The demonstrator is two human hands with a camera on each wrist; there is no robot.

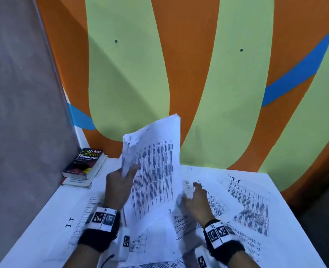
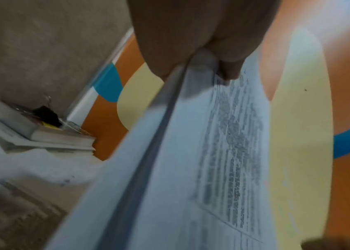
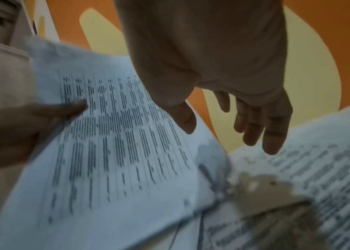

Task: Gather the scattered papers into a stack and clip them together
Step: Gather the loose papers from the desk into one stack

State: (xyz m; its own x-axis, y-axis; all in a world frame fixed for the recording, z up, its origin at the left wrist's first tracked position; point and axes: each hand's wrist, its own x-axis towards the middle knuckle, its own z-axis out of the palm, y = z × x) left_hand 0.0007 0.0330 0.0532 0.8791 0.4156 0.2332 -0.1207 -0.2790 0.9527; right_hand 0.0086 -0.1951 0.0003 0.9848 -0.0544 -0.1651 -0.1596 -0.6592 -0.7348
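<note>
Now, step in hand: we are partway through gathering; the clipping is not begun.
Left hand point(image 1: 119, 183): we pinch the bundle of papers point(image 1: 154, 167) at its left edge, holding it tilted up off the table point(image 1: 49, 219).
Right hand point(image 1: 195, 200): fingers spread and loose, gripping nothing, hovering over loose sheets point(image 1: 250, 207) at 3 o'clock of the bundle.
Papers: some gathered in our left hand, more scattered at 3 and 7 o'clock.
Clip point(image 2: 46, 115): a black one seems to rest on the books point(image 1: 85, 165) at 10 o'clock.
Next move: we judge the right hand should collect another sheet and slide it squarely onto the bundle.
</note>
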